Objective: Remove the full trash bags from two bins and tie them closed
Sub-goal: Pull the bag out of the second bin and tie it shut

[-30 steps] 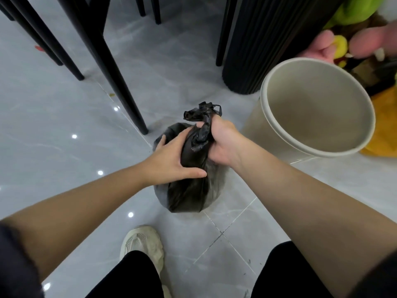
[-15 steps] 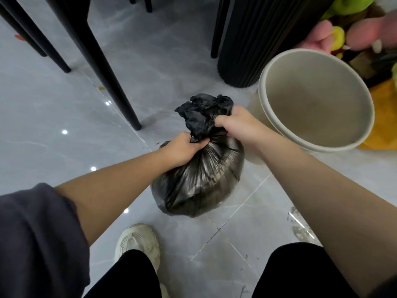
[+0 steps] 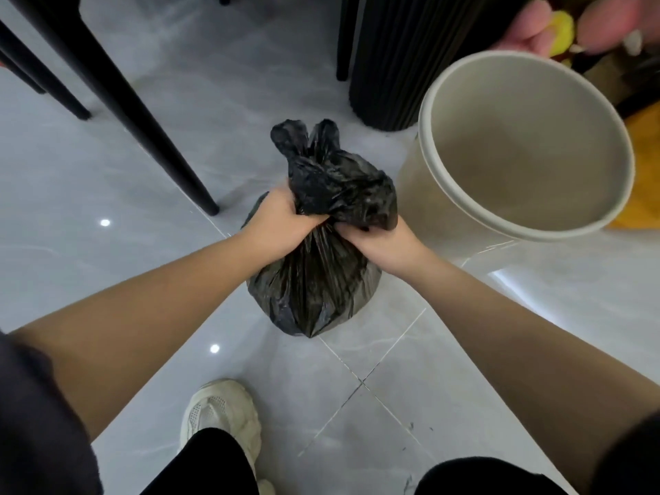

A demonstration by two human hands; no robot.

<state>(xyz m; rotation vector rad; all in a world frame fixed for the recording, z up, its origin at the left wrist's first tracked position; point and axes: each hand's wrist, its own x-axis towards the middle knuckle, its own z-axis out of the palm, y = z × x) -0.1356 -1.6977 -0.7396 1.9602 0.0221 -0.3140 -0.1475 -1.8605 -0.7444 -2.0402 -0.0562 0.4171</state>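
the black trash bag is being rested on the grey tiled floor, just left of the empty beige bin. its gathered neck is being gripped from the left by the left hand and from the right by the right hand, fingers of both curled tight into the plastic. two loose ends are being left standing above the bag.
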